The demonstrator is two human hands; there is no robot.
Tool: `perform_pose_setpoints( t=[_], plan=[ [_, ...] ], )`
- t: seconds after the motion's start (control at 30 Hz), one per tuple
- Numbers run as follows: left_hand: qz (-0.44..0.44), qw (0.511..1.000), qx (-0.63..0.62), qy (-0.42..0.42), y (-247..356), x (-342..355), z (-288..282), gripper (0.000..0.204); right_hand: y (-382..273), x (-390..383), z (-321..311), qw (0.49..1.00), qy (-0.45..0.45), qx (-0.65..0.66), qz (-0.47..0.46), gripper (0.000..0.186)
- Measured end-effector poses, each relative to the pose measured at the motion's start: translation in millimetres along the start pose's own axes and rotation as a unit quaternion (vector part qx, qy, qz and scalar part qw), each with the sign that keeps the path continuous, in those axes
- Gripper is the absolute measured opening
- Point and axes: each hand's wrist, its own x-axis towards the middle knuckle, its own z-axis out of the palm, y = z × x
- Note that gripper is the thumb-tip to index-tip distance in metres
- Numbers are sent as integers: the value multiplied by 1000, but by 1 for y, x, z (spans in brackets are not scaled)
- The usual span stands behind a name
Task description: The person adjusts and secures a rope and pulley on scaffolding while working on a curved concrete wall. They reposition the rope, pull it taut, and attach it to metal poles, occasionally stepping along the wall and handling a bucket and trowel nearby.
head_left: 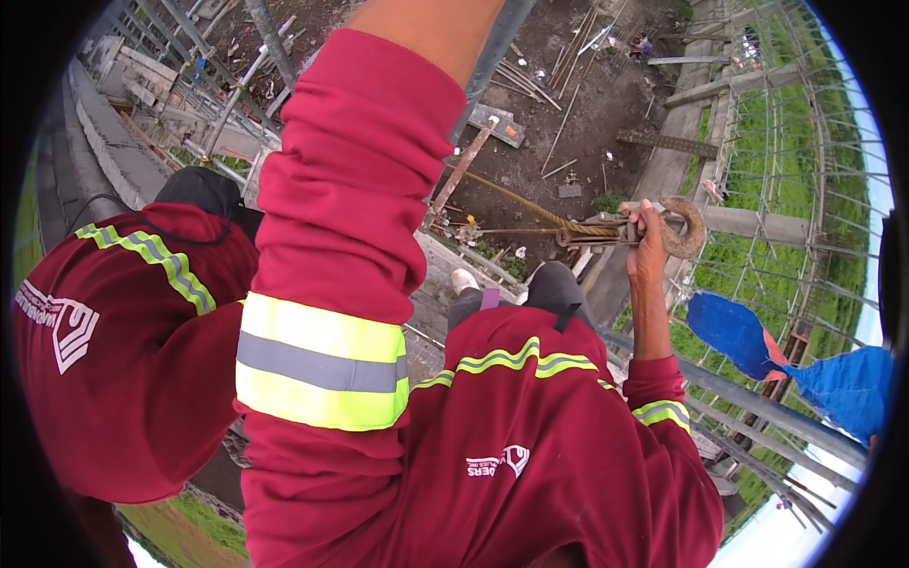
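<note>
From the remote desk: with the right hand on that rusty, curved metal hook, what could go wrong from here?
The bare right hand is the only one visible on the rusty, curved metal hook; a slip might send it toward the littered brown ground below.
If the tan, twisted rope leading to the hook tightens suddenly, it could pinch that hand.

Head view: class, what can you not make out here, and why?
Left hand, head view: cut off by the upper edge.
Rope's far end, head view: lost, apparently behind the left sleeve.
Hook's inner end, head view: covered by the right hand.
Co-worker's hands, head view: unseen; the left sleeve covers part of the body.
</note>
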Motion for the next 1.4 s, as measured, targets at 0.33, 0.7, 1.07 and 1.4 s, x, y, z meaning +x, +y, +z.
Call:
perform_pose_setpoints(
  t=[0.33,0.7,1.07,1.4],
  plan=[
    [27,998,-48,4,8,-30,8,29,13,21,-15,1000,18,20,-8,28],
    [-35,987,-140,-70,34,-31,-15,25,35,143,-22,1000,9,19,-22,27],
    [7,937,-300,-179,3,-21,-20,36,9,321,23,991,56,23,-121,29],
    [-63,944,-228,-229,-2,-18,-23,37,-60,398,182,978,-23,48,-203,28]
  ],
)
